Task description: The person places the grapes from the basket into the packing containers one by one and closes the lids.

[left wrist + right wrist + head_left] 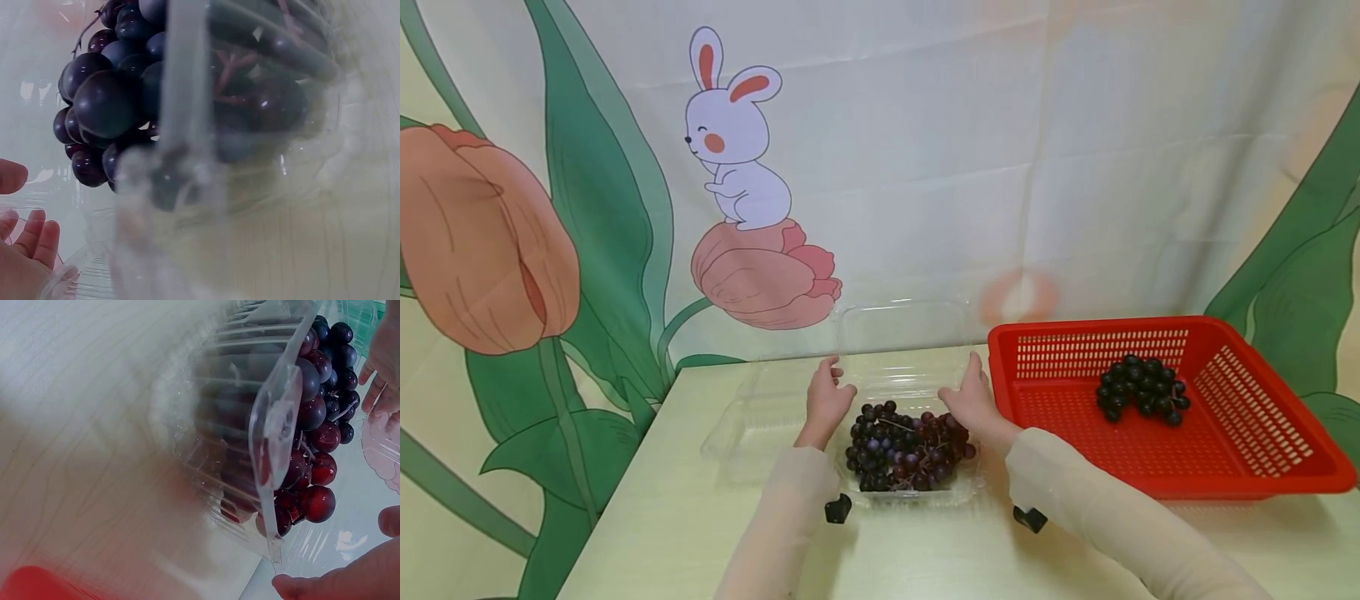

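A clear plastic clamshell box stands on the table with its lid raised at the back. Dark grapes fill its left part and redder grapes its right. My left hand is at the left side of the raised lid, thumb pointing inward; in the left wrist view its fingers lie by the ridged plastic edge, apart from the thumb. At the lid's right side is my right hand, index finger extended upward and thumb spread inward over the box.
A red plastic basket stands on the right, holding a bunch of black grapes. Another clear plastic container lies left of the box. Behind the table hangs a printed cloth with a rabbit and tulips.
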`<state>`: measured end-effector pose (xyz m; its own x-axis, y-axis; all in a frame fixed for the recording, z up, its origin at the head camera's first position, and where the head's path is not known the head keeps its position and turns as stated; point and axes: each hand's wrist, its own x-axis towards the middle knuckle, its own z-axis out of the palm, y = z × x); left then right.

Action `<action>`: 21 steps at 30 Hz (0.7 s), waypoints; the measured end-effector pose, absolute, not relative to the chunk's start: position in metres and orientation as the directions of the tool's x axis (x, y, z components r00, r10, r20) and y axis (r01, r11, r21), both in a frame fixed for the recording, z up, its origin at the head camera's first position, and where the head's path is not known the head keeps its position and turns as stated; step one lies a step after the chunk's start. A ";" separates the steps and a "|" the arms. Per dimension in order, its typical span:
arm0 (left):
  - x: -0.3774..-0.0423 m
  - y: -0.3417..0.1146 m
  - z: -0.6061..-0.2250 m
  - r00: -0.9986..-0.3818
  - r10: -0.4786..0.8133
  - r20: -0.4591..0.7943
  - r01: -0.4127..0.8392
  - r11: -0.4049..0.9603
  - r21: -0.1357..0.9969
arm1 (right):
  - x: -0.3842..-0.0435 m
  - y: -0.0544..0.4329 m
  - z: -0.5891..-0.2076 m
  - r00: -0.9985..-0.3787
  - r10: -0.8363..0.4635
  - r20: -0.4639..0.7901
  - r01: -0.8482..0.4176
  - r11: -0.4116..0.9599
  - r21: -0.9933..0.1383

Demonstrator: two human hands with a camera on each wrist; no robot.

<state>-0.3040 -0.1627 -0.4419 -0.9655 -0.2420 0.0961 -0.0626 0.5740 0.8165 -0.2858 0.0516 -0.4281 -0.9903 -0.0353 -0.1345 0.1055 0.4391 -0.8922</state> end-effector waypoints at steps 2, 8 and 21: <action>-0.303 -0.163 -0.439 -0.965 -0.239 0.107 -0.050 0.570 0.820 | -0.286 0.052 -0.427 -0.990 -0.036 -0.137 0.108 0.434 -0.895; -0.302 -0.166 -0.436 -0.963 -0.242 0.123 -0.030 0.545 0.838 | -0.284 0.053 -0.425 -0.991 -0.039 -0.131 0.103 0.420 -0.902; -0.293 -0.172 -0.431 -0.967 -0.236 0.097 -0.041 0.520 0.853 | -0.281 0.053 -0.419 -0.999 0.027 -0.034 0.043 0.422 -0.906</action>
<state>-0.2934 -0.1716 -0.4308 -0.9668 -0.2362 0.0974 -0.0410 0.5199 0.8533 -0.2814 0.0533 -0.4190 -0.9990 0.0271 -0.0343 0.0426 0.4220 -0.9056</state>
